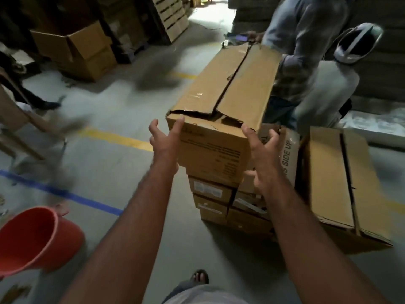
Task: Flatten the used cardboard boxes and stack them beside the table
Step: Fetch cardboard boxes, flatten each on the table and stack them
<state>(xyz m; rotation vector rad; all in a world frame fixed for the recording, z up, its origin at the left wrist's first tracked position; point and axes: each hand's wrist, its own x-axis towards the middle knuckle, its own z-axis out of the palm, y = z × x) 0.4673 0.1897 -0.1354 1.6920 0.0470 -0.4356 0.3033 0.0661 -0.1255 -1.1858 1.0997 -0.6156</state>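
A long brown cardboard box (pixel 228 88) with torn, taped top flaps lies on a stack of smaller boxes (pixel 213 191). My left hand (pixel 166 143) is at its near left corner, fingers spread, fingertips touching the edge. At the near right corner is my right hand (pixel 260 154), fingers spread and slightly bent, touching the box side. Neither hand curls round anything. Another long box (pixel 335 181) lies tilted on the floor to the right. A box marked "side up" (pixel 287 156) stands behind my right hand.
A person in a grey shirt (pixel 306 40) bends over the box's far end. An orange bucket (pixel 35 238) stands at lower left. Open cartons (pixel 74 49) and a wooden pallet (pixel 171 16) are at the back left. Yellow and blue lines cross the concrete floor.
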